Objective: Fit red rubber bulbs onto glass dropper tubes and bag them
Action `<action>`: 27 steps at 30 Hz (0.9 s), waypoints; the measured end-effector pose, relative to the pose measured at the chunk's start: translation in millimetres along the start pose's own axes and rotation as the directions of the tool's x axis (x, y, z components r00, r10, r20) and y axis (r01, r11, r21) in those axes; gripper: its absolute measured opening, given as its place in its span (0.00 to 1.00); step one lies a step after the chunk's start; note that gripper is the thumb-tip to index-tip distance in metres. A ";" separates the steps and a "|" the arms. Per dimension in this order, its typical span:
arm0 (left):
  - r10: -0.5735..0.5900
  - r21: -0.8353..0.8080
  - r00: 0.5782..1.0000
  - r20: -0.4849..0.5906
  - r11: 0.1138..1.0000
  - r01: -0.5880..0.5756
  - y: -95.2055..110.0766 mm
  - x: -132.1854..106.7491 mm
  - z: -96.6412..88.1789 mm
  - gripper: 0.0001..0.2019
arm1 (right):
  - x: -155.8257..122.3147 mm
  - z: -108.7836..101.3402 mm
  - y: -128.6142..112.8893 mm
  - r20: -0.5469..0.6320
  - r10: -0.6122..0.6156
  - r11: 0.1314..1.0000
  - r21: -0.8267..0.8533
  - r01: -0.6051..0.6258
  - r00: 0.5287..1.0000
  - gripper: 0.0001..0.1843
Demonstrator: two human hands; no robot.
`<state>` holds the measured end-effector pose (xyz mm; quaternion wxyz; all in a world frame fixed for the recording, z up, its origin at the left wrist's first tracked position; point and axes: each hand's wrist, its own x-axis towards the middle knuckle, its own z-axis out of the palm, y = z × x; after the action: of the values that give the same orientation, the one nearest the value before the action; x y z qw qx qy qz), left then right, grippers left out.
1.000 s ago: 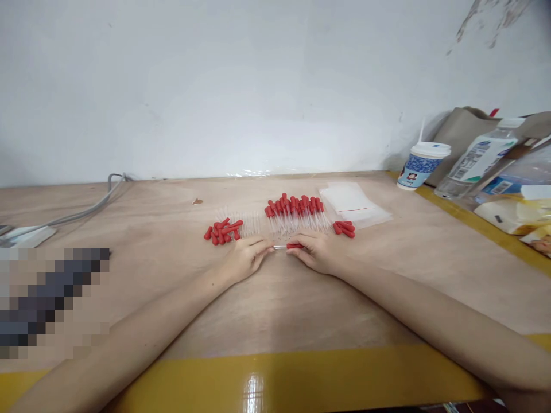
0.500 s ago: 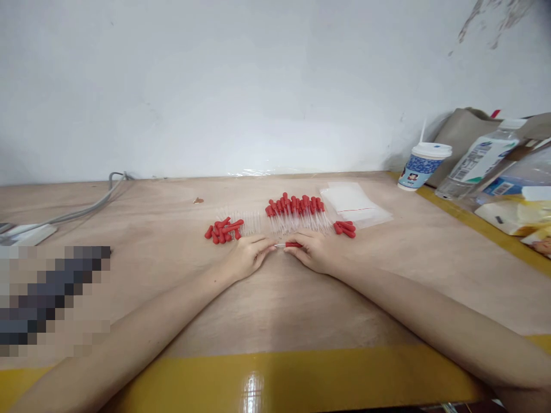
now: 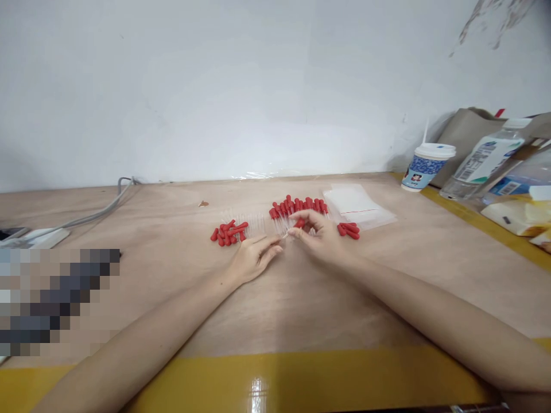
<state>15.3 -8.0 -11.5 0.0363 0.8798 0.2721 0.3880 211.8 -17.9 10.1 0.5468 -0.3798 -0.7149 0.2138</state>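
Observation:
A dropper with a red rubber bulb (image 3: 300,223) and a thin clear tube is pinched in my right hand (image 3: 321,236). Its tube end comes close to the fingertips of my left hand (image 3: 253,256), which rests on the table with thumb and fingers apart. Whether those fingertips touch the tube I cannot tell. Just beyond my right hand lies a row of red-bulbed droppers (image 3: 297,205). Loose red bulbs (image 3: 230,232) are heaped past my left hand, beside several clear tubes (image 3: 257,221). More red bulbs (image 3: 349,230) lie right of my right hand.
Clear plastic bags (image 3: 355,203) lie flat behind the right-hand bulbs. A paper cup (image 3: 424,166) with a straw and a plastic bottle (image 3: 486,155) stand at the right rear. A grey cable (image 3: 103,209) runs along the left. Yellow tape (image 3: 215,381) edges the table.
My right hand has lifted and tilted the dropper, bulb end raised. My left thumb and fingers have parted from their pinch on the tube. The view has shifted slightly.

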 end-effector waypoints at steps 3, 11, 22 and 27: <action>-0.049 0.088 0.998 -0.029 0.995 0.052 0.0 -0.7 -3.0 0.11 | 28.1 -7.4 3.1 -0.143 0.104 0.994 0.056 -0.096 0.984 0.17; -0.229 0.320 0.973 -0.012 0.921 0.221 -5.7 -4.9 -8.4 0.08 | 97.6 -4.5 31.1 0.036 0.095 0.864 -0.499 -0.065 0.995 0.15; -0.259 0.386 0.966 -0.001 0.891 0.240 -6.8 -5.6 -8.6 0.08 | 80.0 0.4 45.0 -0.111 0.147 0.677 -0.713 -0.182 0.983 0.17; -0.248 0.452 0.969 -0.004 0.864 0.223 -5.3 0.4 -9.6 0.07 | 48.7 -57.5 48.0 -0.115 0.183 0.584 -0.786 -0.202 0.976 0.12</action>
<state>6.4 -4.7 -6.0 -0.1130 0.8347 0.4586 0.2833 275.5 43.4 23.6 0.3028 -0.6600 -0.6839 -0.0714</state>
